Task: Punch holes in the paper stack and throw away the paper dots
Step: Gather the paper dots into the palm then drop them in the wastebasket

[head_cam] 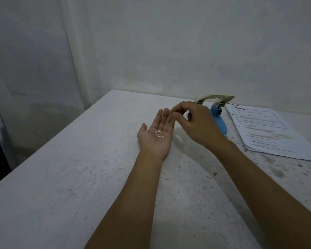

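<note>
My left hand [157, 135] lies palm up over the table, fingers stretched out flat. Several small white paper dots [159, 134] rest on its palm. My right hand [196, 121] hovers just right of the left fingertips, its thumb and forefinger pinched together above them; I cannot tell whether a dot is between them. Behind the right hand stands the blue hole punch [218, 121] with a cream lever, partly hidden by that hand. The printed paper stack [266, 132] lies flat to the right of the punch.
The white, scuffed table [79, 168] reaches to a bare wall at the back. Its left edge runs diagonally, with dark floor space beyond. A small white scrap [179, 137] lies on the table between my hands.
</note>
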